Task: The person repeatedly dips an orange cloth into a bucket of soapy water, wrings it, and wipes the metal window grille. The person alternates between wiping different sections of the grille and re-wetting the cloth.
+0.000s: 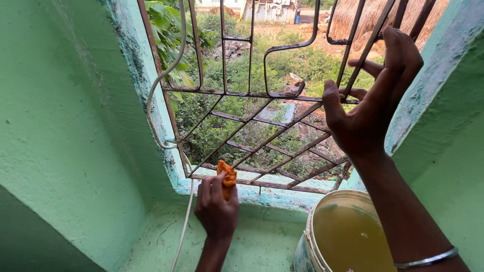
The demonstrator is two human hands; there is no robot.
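At the far left of the window grille rises a green plastered wall, its paint flaking along the window edge. A whitish cable loops down beside the grille's left upright and runs on over the green sill below the grille. Just right of the cable, the left hand rises from the sill with its grip closed around an orange cloth, whose top end is pressed against the grille's rusty bottom bar near the lower left corner. Through the grille show leafy bushes, stones and a thatched heap farther off. Right of the cloth and below the grille's lower right corner stands a white bucket holding murky yellowish water, on the sill and well apart from the left hand. Above the bucket, the right hand is at the grille's right side, its grip loose: the fingers are spread and hooked on a slanted bar near the top right, thumb free. A silver bangle circles that wrist at the lower right edge.
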